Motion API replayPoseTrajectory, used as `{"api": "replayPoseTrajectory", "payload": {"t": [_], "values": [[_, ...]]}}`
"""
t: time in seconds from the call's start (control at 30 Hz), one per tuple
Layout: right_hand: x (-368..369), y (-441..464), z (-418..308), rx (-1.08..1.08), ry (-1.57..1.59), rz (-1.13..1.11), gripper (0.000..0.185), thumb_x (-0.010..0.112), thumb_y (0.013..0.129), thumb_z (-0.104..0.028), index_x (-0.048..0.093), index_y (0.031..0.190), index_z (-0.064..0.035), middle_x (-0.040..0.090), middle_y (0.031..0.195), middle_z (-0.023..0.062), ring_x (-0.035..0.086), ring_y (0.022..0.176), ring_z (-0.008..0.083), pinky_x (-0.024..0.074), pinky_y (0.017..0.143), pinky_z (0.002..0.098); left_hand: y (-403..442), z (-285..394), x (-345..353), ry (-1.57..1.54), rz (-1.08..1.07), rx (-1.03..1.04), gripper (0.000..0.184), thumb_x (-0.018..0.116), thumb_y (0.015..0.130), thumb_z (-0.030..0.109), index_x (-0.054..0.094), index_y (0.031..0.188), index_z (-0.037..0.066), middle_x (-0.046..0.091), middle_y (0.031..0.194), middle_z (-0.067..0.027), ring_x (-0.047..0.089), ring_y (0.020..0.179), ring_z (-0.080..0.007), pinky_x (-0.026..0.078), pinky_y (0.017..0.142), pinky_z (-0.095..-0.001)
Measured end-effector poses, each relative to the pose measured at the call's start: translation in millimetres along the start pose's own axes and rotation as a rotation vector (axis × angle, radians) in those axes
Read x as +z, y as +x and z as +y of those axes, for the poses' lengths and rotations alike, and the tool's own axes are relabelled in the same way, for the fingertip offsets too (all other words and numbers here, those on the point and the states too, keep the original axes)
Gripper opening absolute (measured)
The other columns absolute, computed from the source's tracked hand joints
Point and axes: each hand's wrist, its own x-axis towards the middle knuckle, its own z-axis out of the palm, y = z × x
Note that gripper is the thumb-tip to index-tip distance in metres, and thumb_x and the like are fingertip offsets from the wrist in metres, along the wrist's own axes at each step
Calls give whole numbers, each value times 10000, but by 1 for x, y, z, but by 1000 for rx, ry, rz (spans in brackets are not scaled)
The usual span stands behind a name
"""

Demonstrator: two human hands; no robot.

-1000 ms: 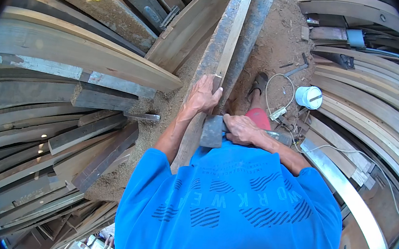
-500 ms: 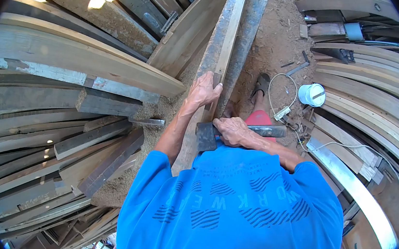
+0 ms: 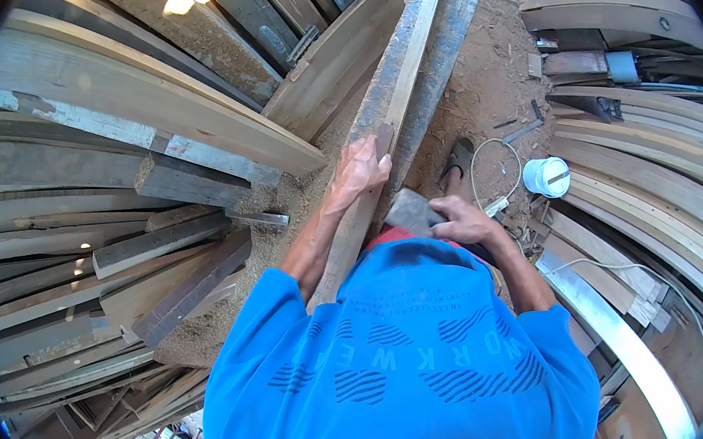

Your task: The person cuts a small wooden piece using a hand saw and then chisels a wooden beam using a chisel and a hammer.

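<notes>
My left hand [image 3: 360,167] is closed round a small dark wood block [image 3: 384,140], which stands against a long pale wood strip [image 3: 411,63]. The strip lies along a narrow, stained bench plank [image 3: 439,74]. To the right, close to my body, my right hand [image 3: 461,220] grips a hammer with a broad grey head [image 3: 411,212]. The head is apart from the block and tilted; most of the handle is hidden behind my hand and forearm.
Stacked boards [image 3: 150,95] crowd the left side, and curved planks [image 3: 648,173] line the right. A white bucket [image 3: 546,177] and a looped cable [image 3: 518,164] lie on the dirt floor beside my foot. A metal strip [image 3: 622,338] runs at the lower right.
My right hand has moved right with the hammer, and the hammer head has turned and moved away from the bench's near end. My left hand stays at the block.
</notes>
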Motion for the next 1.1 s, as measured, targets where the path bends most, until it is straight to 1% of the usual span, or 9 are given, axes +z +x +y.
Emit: {"api": "replayPoseTrajectory", "payload": {"t": [0.03,0.1,0.3,0.43,0.5,0.77,0.9,1.0,1.1], "values": [[-13,-6,-1,144,257,-65,305,714,819,-218,665,956,50,666,809,105,664,718,197,540,669,361,-5,2,3,9,76,29,493,679,855,328,610,1202,-17,691,1053,-283,669,1031,-458,541,882,-550],[-36,-15,-25,185,641,66,232,674,899,-208,655,929,21,660,784,64,637,658,142,533,625,307,-17,5,6,2,118,-5,487,679,863,306,593,1229,-3,683,1047,-278,657,1017,-474,527,896,-552],[-132,67,-40,187,78,418,337,674,940,-344,617,815,-36,615,688,46,613,615,118,487,534,309,-25,13,1,10,76,-106,454,690,859,286,592,1204,7,683,1056,-275,662,984,-483,532,864,-563],[-143,127,-12,216,85,171,288,728,841,-253,637,759,8,624,622,70,633,567,168,502,489,329,-24,9,8,40,108,-74,433,698,859,273,594,1186,8,681,1037,-259,664,960,-477,533,841,-561],[-137,124,-33,313,-236,-161,251,717,857,-223,635,788,4,613,633,54,622,553,150,503,483,328,-31,6,12,40,139,-55,411,705,860,263,597,1165,10,672,1003,-244,661,926,-473,531,809,-561],[-144,129,15,190,161,163,215,690,850,-173,622,943,9,603,691,35,606,539,148,502,473,317,-40,6,20,-8,246,30,344,729,853,213,588,1096,13,627,908,-214,641,822,-456,503,690,-562],[-115,99,-7,286,-146,-199,296,690,843,-206,640,974,54,658,674,94,658,581,194,512,535,374,-53,-2,27,-19,245,36,359,733,852,209,589,1113,9,609,910,-218,629,802,-453,494,676,-564],[-106,79,-2,256,159,32,318,692,856,-237,636,959,59,680,691,147,673,593,218,522,554,401,-60,-5,25,-25,247,25,363,733,847,204,584,1114,8,602,921,-224,632,811,-452,500,693,-562],[-111,66,-18,343,-23,237,339,698,862,-240,638,997,65,677,693,159,676,605,229,535,593,412,-54,-1,20,-41,210,36,413,728,847,208,568,1177,15,625,977,-232,656,877,-446,531,757,-538]]}}
